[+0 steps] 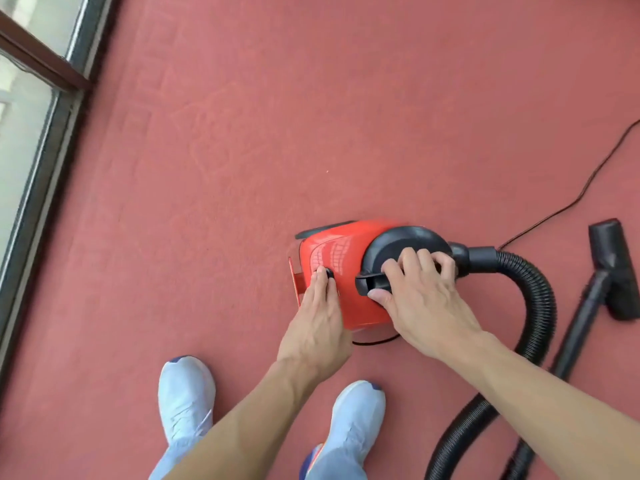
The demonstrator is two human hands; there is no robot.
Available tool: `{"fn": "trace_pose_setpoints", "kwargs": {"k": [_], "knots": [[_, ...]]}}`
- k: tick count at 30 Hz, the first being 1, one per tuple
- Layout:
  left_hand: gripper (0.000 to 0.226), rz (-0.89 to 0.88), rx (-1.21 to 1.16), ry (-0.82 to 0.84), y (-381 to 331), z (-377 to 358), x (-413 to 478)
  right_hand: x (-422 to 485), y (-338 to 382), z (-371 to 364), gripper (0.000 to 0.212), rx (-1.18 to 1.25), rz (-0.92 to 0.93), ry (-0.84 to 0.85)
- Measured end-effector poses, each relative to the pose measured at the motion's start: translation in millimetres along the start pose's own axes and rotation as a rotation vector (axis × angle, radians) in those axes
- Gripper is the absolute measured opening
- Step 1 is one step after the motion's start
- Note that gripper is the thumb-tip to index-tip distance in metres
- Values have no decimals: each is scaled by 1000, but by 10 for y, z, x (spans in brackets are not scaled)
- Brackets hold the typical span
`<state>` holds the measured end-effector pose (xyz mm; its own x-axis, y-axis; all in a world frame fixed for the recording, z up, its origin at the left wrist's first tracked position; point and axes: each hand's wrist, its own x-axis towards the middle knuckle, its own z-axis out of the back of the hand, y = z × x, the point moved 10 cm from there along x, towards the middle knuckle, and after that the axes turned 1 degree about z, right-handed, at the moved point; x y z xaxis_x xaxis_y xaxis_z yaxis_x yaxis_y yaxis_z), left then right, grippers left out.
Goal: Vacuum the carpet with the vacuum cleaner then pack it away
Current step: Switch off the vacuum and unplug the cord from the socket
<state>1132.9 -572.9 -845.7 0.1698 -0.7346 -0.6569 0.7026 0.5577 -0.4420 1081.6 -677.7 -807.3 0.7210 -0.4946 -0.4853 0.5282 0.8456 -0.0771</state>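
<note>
Head view: we see the glossy red vacuum cleaner (pixel 329 303) at centre on the short-pile red carpet (pixel 242 133). Our right hand (pixel 426 299) curls round its black moulded handle (pixel 366 283); the left hand (pixel 317 327), fingers straight, presses a round black button (pixel 328 273). The ribbed hose (pixel 540 299) loops to the right, near the flat floor nozzle (pixel 614 271).
</note>
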Motion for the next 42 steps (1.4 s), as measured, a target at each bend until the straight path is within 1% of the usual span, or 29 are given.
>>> {"fn": "trace_pose_setpoints", "kwargs": {"k": [1, 4, 5, 7, 10, 13, 14, 16, 17, 19, 21, 22, 23, 25, 26, 28, 29, 31, 34, 37, 39, 42], "knots": [[73, 27, -42, 1, 11, -27, -22, -2, -7, -6, 40, 0, -9, 6], [64, 78, -96, -129, 66, -43, 4, 0, -16, -31, 40, -9, -29, 34], [61, 90, -82, -163, 85, -82, 29, 0, -9, -47, 40, -11, -25, 36], [59, 107, 3, -158, 106, -209, 94, 2, 4, -65, 39, -18, -18, 33], [70, 104, -99, -186, 160, -295, 145, 6, -10, -70, 36, -17, -29, -3], [81, 94, -74, -240, 237, -322, 121, 1, -5, -66, 35, 1, -20, -52], [85, 87, -68, -234, 267, -352, 114, 9, 4, -61, 35, 1, -11, -58], [87, 84, -76, -181, 298, -329, 100, 30, 9, -75, 36, -1, -7, -39], [87, 79, -44, -140, 286, -302, 99, 34, 2, -108, 37, -3, -15, -12], [82, 63, 28, -32, 264, -206, 109, 23, 13, -144, 43, -6, -28, 92], [70, 55, 77, 161, 267, -83, 108, 5, 30, -94, 46, 27, -40, 199], [58, 36, 89, 225, 240, 61, 102, -27, 37, -60, 45, 50, -43, 243], [46, 17, 101, 245, 200, 247, 97, -51, 31, -1, 44, 66, -44, 273], [33, -5, 150, 160, 89, 781, 103, -64, -6, 302, 40, 91, -44, 235], [31, -27, 156, 92, -5, 1068, 70, -97, -40, 536, 38, 110, -53, 179], [31, -60, 141, -13, -249, 1614, -109, -264, -109, 979, 34, 173, -73, 153], [31, -71, 155, -28, -378, 1836, -234, -387, -151, 1168, 34, 215, -86, 181], [30, -107, 253, 6, -700, 2195, -536, -660, -261, 1561, 31, 279, -106, 239], [26, -169, 457, 57, -1240, 2711, -1109, -1108, -477, 2309, 27, 309, -129, 265], [26, -261, 615, 50, -1831, 3287, -1719, -1629, -788, 3093, 29, 330, -171, 313], [26, -328, 670, 16, -2225, 3677, -2110, -1982, -1049, 3620, 30, 372, -216, 285], [27, -391, 742, -61, -2738, 4269, -2655, -2532, -1430, 4397, 34, 462, -303, 158]]}}
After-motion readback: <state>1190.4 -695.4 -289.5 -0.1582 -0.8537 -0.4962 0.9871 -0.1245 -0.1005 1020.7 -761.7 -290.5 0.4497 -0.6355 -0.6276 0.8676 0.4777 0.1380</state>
